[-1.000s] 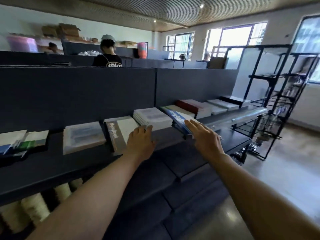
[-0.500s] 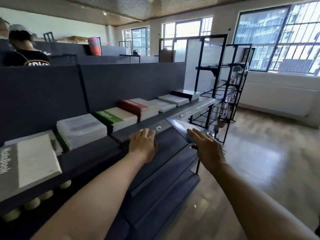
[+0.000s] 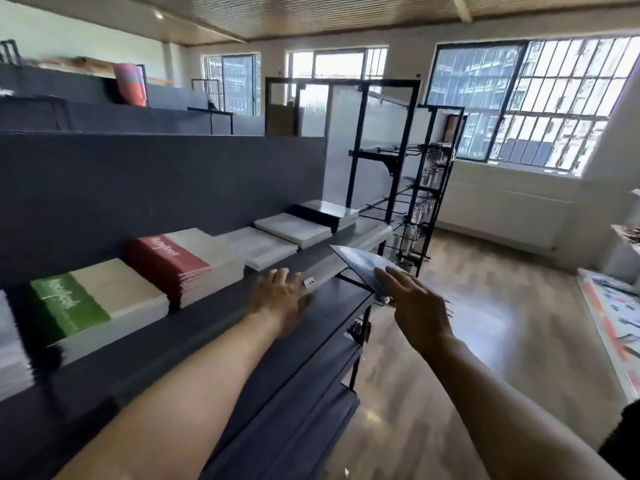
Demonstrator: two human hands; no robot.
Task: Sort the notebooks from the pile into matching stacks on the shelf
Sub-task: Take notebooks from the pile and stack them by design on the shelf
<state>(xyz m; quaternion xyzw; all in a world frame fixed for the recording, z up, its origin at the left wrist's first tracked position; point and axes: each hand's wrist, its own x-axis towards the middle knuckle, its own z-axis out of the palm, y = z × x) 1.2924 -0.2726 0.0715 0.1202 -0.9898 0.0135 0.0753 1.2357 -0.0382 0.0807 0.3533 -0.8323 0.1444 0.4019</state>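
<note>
My right hand holds a blue notebook by its near edge, tilted in the air just past the right end of the dark shelf. My left hand hovers with relaxed fingers over the shelf's front edge and holds nothing. Along the shelf lie stacks of notebooks: a green-and-white stack, a red-and-white stack, a pale stack, another pale stack and a dark-edged stack at the far end.
A black wire display rack stands just beyond the shelf's right end. Lower dark shelf tiers step out below my arms. A wooden floor stretches to the right, with a low display at the far right edge.
My view has swung right along the shelf. Both hands travelled right with it, the right one carrying the blue notebook from the middle stacks to the shelf's far end.
</note>
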